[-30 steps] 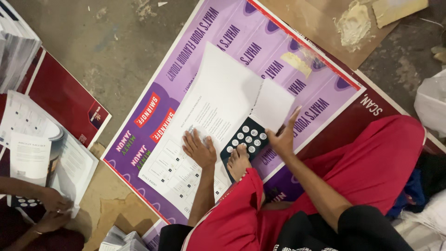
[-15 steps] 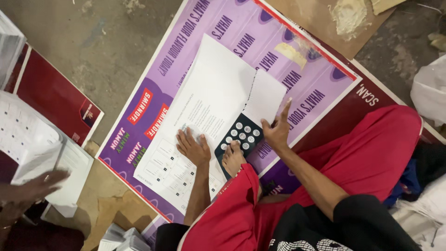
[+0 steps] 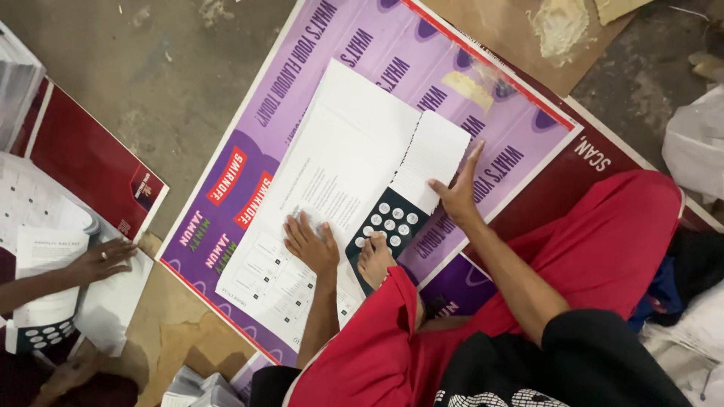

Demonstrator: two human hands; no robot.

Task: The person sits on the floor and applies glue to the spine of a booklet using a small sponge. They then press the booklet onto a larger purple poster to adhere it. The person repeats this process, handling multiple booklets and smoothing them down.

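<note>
Purple poster (image 3: pixel 362 53): lies flat on the floor under everything, its long axis running diagonally.
White printed sheet (image 3: pixel 332 181): lies lengthwise along the poster, directly ahead of you.
Your left hand (image 3: pixel 311 243): pressed flat on the sheet's near half, fingers spread, grasping nothing.
Folded flap (image 3: pixel 437 154): at the sheet's right edge.
Your right hand (image 3: pixel 458 194): fingertips pinning the flap's edge, not clenched.
Your bare foot (image 3: pixel 375 260): rests on the dark dotted panel (image 3: pixel 388 222) between your hands.
</note>
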